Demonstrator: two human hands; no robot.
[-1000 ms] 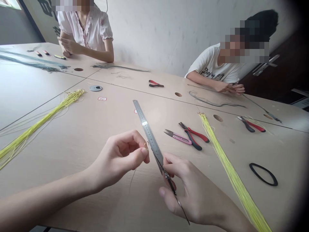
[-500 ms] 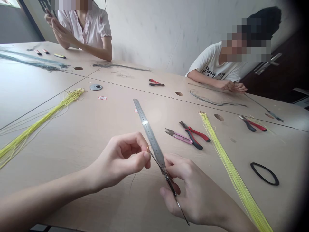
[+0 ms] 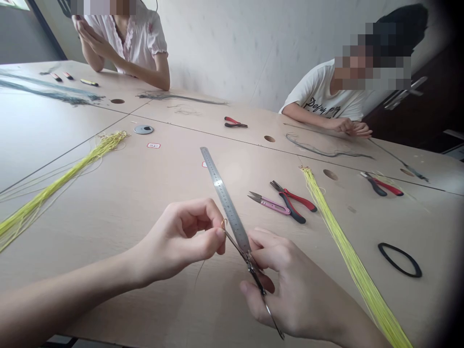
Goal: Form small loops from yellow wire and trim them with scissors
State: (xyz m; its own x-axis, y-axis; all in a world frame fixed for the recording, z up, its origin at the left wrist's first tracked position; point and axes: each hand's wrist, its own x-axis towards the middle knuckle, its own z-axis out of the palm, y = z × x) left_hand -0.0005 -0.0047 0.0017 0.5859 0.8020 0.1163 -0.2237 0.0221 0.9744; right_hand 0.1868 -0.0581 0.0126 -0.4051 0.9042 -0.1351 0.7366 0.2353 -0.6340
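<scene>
The left hand [image 3: 176, 244] is closed in a tight pinch, thumb against forefinger, on a small gold loop [image 3: 224, 223]. The right hand [image 3: 290, 285] is also closed, its fingers wrapped around the lower end of a steel ruler [image 3: 225, 205], which slants up and away across the table [image 3: 174, 169]. A thin dark strand [image 3: 235, 245] runs from the pinch along the ruler's edge and into the right hand. Below that hand, a slim dark tip shows, too blurred to tell whether it is a tool or more strand. The hands seem to be held close together so that the strand lies straight beside the ruler's scale.

Right of the ruler lie pink snips [image 3: 270, 205] and red-and-black pliers [image 3: 293, 203], handy to the right hand. Farther right are a long yellow cord bundle [image 3: 348, 251] and a black rubber band [image 3: 399, 260]. Left of the ruler, a second yellow bundle [image 3: 61, 188] fans out, its strands spread flat.

Beyond the ruler's far end lie a metal disc [image 3: 143, 129], two more pairs of pliers [image 3: 235, 123] and loose grey cords [image 3: 326, 152]. At the far side, a co-worker's hands [image 3: 348, 126] meet over one cord, while another co-worker's hands [image 3: 90, 41] are raised off the table.
</scene>
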